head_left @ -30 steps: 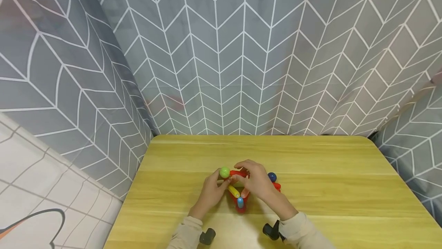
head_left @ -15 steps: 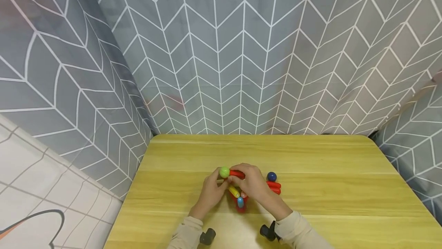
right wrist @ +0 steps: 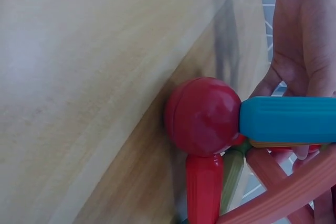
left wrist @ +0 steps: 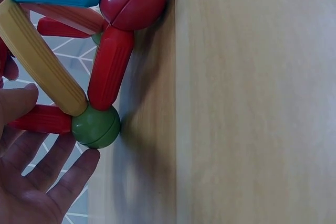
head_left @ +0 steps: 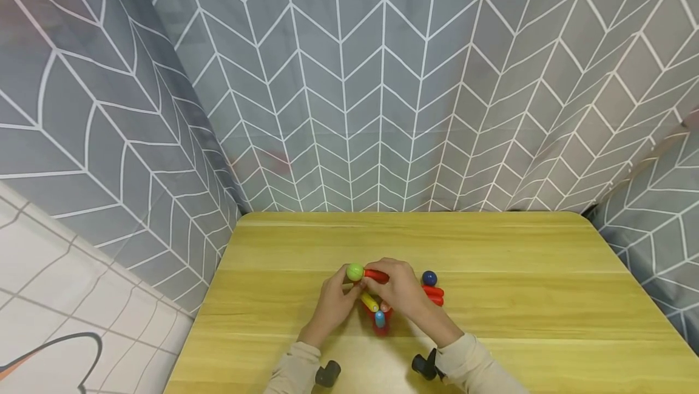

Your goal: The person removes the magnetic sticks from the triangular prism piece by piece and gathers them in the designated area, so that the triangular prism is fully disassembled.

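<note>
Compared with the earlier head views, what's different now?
The right hand has shifted slightly left, its fingers closing around the red rod beside the green ball and uncovering more of the separate red pieces at right. The left hand, green ball and blue ball look unchanged.

A red ball (right wrist: 203, 116) joins a blue rod (right wrist: 289, 119), rightward, and a red rod (right wrist: 203, 190), downward; a wood-grained table (right wrist: 89, 82) fills the left. One salmon rod (right wrist: 286, 188) crosses another; the left hand (right wrist: 300, 51) passes behind the blue rod.
</note>
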`<state>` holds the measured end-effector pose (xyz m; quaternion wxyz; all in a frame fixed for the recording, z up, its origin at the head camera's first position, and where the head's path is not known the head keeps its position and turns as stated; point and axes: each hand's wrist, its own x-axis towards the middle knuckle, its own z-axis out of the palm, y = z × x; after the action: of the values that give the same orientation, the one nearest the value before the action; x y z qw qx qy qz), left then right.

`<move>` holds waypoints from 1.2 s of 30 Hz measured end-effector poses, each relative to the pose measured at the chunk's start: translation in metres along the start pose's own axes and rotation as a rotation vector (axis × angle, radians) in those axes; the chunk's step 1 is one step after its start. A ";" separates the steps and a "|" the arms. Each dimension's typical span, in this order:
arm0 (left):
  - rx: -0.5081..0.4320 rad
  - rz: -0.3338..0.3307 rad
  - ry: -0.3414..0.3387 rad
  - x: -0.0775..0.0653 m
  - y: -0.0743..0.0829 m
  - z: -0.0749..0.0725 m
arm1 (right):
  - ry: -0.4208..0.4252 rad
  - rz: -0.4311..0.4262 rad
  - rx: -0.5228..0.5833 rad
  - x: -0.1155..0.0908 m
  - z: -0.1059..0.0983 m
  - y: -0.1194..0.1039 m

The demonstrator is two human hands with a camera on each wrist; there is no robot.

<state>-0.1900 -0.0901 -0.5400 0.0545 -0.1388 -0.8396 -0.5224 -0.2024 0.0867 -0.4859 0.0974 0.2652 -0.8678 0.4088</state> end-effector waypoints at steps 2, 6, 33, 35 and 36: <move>-0.007 -0.007 -0.002 0.000 0.000 0.000 | 0.011 0.006 -0.004 -0.001 0.000 0.000; -0.006 0.009 0.004 0.000 -0.002 0.000 | 0.021 0.042 -0.010 -0.002 -0.004 -0.002; 0.012 -0.055 0.001 -0.001 -0.001 0.001 | 0.165 0.397 0.132 -0.062 -0.058 0.033; -0.011 -0.056 -0.009 -0.002 -0.002 0.000 | 0.157 0.422 0.128 -0.068 -0.060 0.037; -0.024 -0.055 -0.018 -0.002 -0.003 0.000 | 0.150 0.444 0.129 -0.070 -0.061 0.039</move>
<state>-0.1890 -0.0919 -0.5426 0.0311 -0.1211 -0.8371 -0.5325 -0.1673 0.1803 -0.4997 0.0521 0.0427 -0.8672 0.4935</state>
